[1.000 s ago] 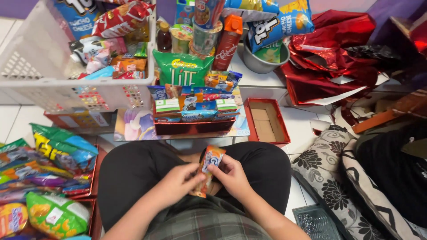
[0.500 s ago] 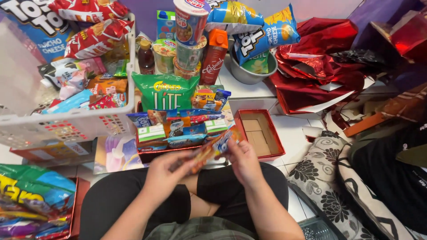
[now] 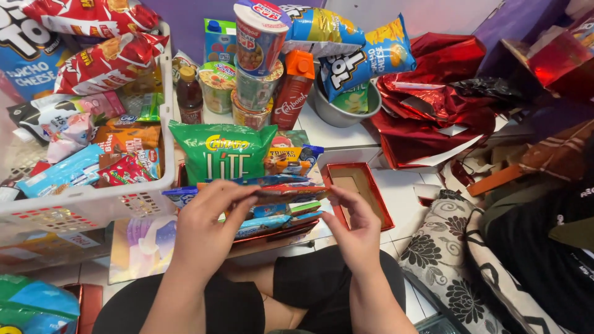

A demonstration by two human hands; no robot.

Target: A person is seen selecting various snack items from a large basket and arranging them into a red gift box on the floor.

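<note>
A white basket [image 3: 93,207] heaped with snack bags fills the left of the frame. Crumpled red foil [image 3: 433,117] lies at the upper right, and a patterned cushion [image 3: 451,247] at the lower right. At top centre stand stacked noodle cups [image 3: 260,37], with a grey bowl [image 3: 337,111] holding chip bags just to their right.

In the centre a green chip bag [image 3: 223,154] stands upright at the back of a red box [image 3: 272,238] packed with small snack packs. Just to the right of it lies an empty red lid [image 3: 378,196], open side up.

Below these, in the lower middle of the frame, the left hand [image 3: 207,222] and right hand [image 3: 356,229] hold a flat packet [image 3: 288,193] between them. It is level and edge-on to the camera, just above the packed box and in front of the green bag. The left fingers curl over and pinch its left end. The right thumb and fingertips close narrowly on its right end. Neither hand touches anything else.

The step in hand looks like positioning this packet over the box. The packs there lie close together, so fitting it in would need it kept flat and aimed at whatever gap remains near the front.
</note>
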